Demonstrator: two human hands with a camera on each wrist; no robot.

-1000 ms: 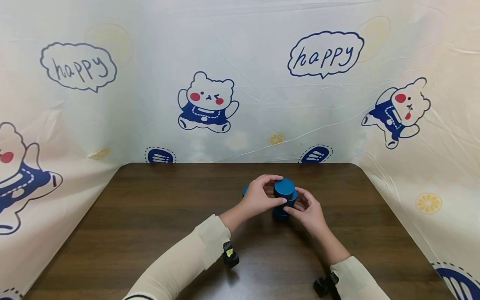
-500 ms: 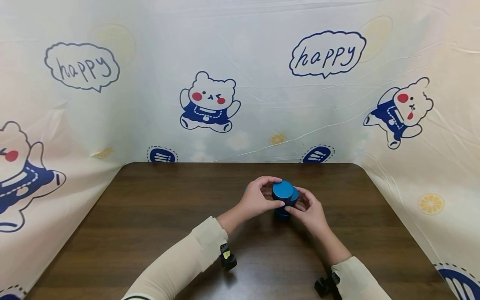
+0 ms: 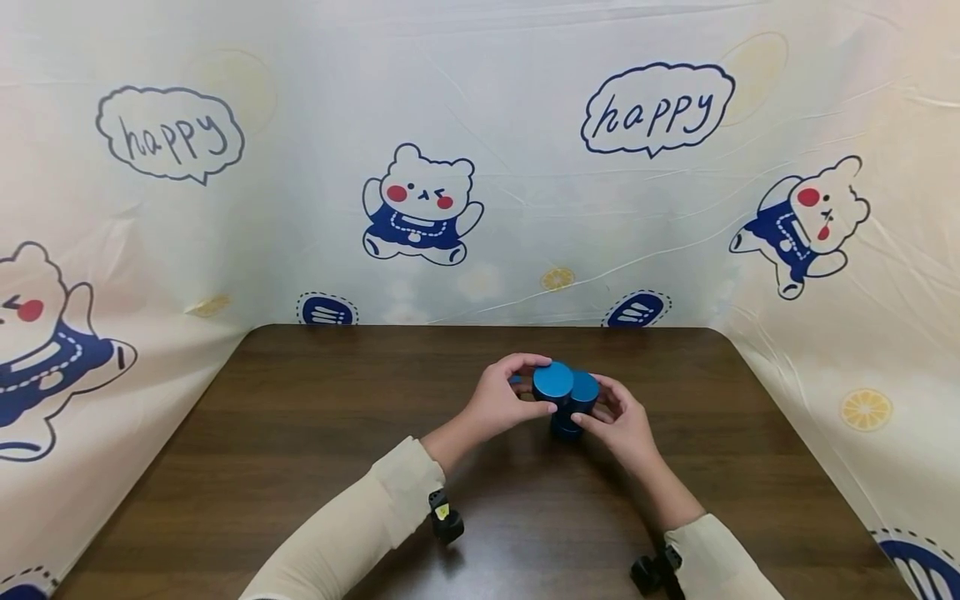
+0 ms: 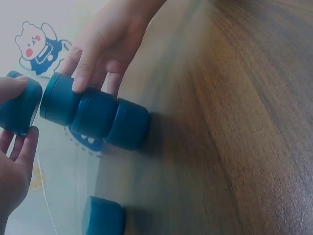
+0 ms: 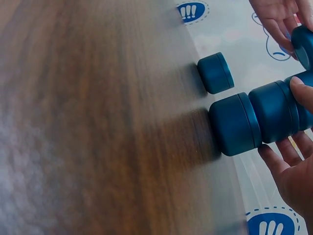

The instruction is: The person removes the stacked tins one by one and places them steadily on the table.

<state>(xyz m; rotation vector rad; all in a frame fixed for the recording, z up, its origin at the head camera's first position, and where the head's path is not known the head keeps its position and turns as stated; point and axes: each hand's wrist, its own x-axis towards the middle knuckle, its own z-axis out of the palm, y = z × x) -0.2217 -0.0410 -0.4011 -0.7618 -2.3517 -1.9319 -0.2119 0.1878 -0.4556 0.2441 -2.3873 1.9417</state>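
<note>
Three small round blue lidded jars stand in a slightly crooked stack on the table. My right hand grips the upper part of this stack from the right, thumb in front and fingers behind. In my left hand is another blue jar of the same kind, pinched between thumb and fingers. That jar sits at the upper left of the stack, with a narrow gap to the top jar in the left wrist view. A separate blue jar stands on the table behind my left hand.
The brown wooden table reaches back to a pale curtain printed with cartoon bears, which also hangs at both sides. A black wrist camera is strapped at the left sleeve, and a second wrist camera at the right.
My left hand has moved left with its jar, from over the stack to its upper left side, uncovering more of the top jar. The right hand keeps its hold on the stack.
</note>
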